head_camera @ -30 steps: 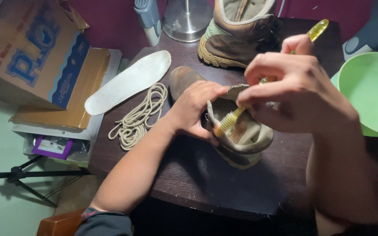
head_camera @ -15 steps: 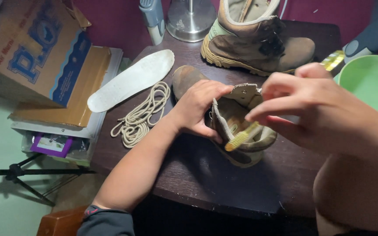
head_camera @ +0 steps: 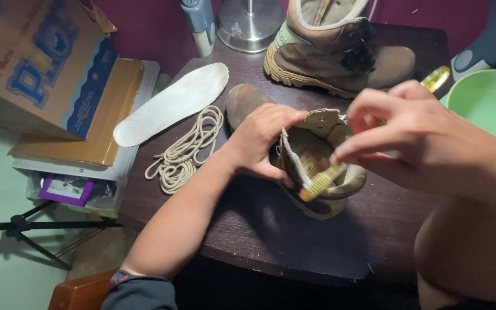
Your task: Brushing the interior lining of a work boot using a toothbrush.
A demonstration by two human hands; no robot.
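A brown boot (head_camera: 317, 166) lies on its side on the dark wooden table (head_camera: 294, 235), its opening facing me. My left hand (head_camera: 265, 140) grips its upper and pulls the collar open. My right hand (head_camera: 414, 135) holds a yellow toothbrush (head_camera: 321, 181), bristle end inside the boot's opening, handle end showing beyond my fingers near the green bowl. A second brown boot (head_camera: 340, 51) stands upright at the back of the table.
A white insole (head_camera: 170, 103) and a coil of beige laces (head_camera: 188, 149) lie left of the boot. A green bowl (head_camera: 489, 103) sits at the right edge. A cardboard box (head_camera: 35, 63) rests on stacked items to the left. A metal stand base (head_camera: 251, 23) is behind.
My right hand has moved lower and to the right, bringing the toothbrush head deeper into the boot's opening. My left hand stays on the boot.
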